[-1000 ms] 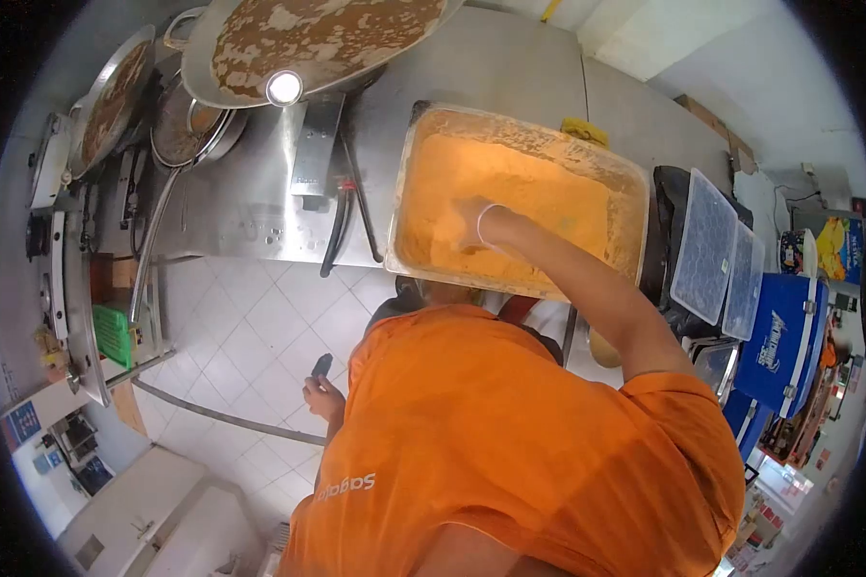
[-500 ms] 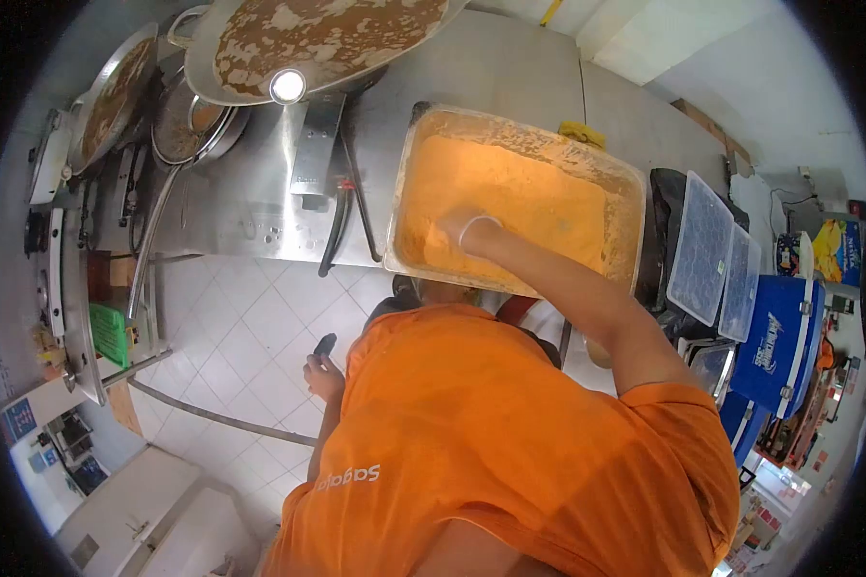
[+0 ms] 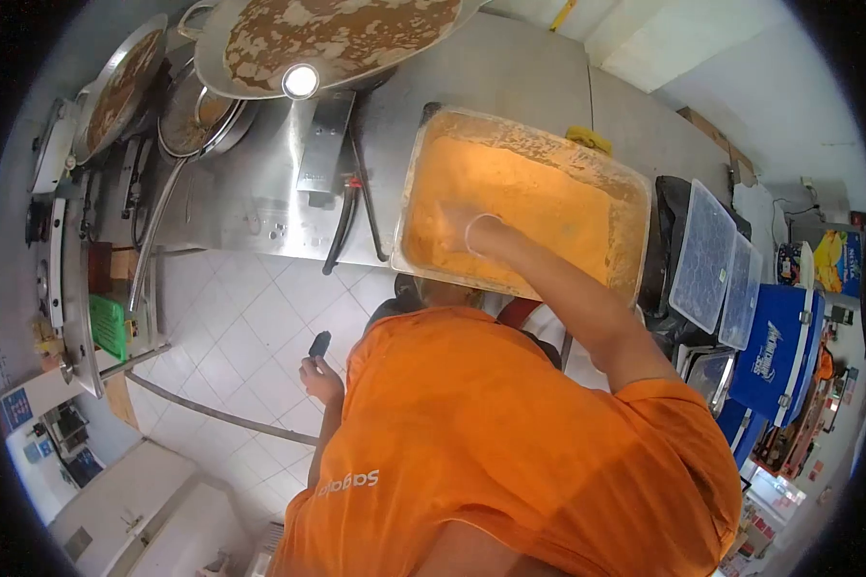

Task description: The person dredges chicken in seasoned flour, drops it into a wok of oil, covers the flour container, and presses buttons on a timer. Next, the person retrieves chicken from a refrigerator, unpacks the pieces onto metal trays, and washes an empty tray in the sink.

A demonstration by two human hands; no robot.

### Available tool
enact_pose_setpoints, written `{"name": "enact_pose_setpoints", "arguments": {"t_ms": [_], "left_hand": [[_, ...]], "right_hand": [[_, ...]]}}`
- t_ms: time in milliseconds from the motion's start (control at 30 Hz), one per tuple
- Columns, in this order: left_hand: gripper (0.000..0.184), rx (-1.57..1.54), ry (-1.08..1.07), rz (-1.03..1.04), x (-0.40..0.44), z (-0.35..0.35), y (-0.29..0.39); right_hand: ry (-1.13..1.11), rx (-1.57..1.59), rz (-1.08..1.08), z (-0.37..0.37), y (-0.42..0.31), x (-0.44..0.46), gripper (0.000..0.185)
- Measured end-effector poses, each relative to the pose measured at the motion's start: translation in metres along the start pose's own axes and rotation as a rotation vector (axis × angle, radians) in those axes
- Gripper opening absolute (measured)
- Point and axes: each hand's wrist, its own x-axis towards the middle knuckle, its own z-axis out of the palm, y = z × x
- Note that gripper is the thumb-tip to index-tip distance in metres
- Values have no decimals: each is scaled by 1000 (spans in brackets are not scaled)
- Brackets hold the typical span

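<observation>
My right hand point(image 3: 457, 228) is down in the orange powder point(image 3: 520, 183) that fills a large rectangular tub point(image 3: 630, 240). Powder and blur hide its fingers, so what it grips, if anything, cannot be made out. A white band point(image 3: 475, 231) circles that wrist. Off to the left, over the tiled floor, my left hand point(image 3: 320, 380) is closed on a small dark object point(image 3: 320, 343), held upright away from the tub.
A wide pan of brown liquid point(image 3: 337, 43), a strainer pan point(image 3: 197, 120) and a black hose point(image 3: 342, 231) are on the steel counter point(image 3: 260, 192). Clear lids point(image 3: 702, 255) and a blue cooler point(image 3: 775, 356) stand right. A yellow cloth point(image 3: 588, 139) lies behind the tub.
My right hand has shifted left and slightly down within the powder since the first frame. My left hand still holds the dark object. The view has shifted slightly.
</observation>
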Motion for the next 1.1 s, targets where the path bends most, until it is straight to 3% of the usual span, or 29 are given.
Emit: {"name": "enact_pose_setpoints", "arguments": {"t_ms": [133,233,300,367,467,533,600,667,800,933,1000,1100], "left_hand": [[21,-15,0,-16,-6,-2,-5],[19,8,-5,-31,-8,-5,-2],[19,-2,-1,-11,-1,-5,-1],[19,-41,16,11,1,-2,-2],[19,-69,11,22,2,-2,1],[21,-39,14,29,4,-1,3],[22,-37,11,25,5,2,8],[22,-29,4,63,6,4,4],[22,-23,-40,52,8,4,0],[21,14,-54,26,11,0,1],[21,-1,-52,29,10,-1,-1],[19,7,-38,50,13,1,-5]], "right_hand": [[-76,-105,136,-1,-8,-1,30],[-64,28,132,-37,-30,-13,28],[-75,307,312,-57,-50,-35,28],[-44,241,344,-39,-42,-25,28],[62,-64,171,36,-11,2,26],[149,80,35,32,-10,-2,26],[-149,468,-375,44,44,31,27],[-249,548,-486,47,60,40,31],[-19,103,-107,-24,2,18,44],[-99,-194,156,-54,-70,6,56],[-123,-77,220,-50,-62,14,55],[-116,105,112,-24,-3,57,51]]}}
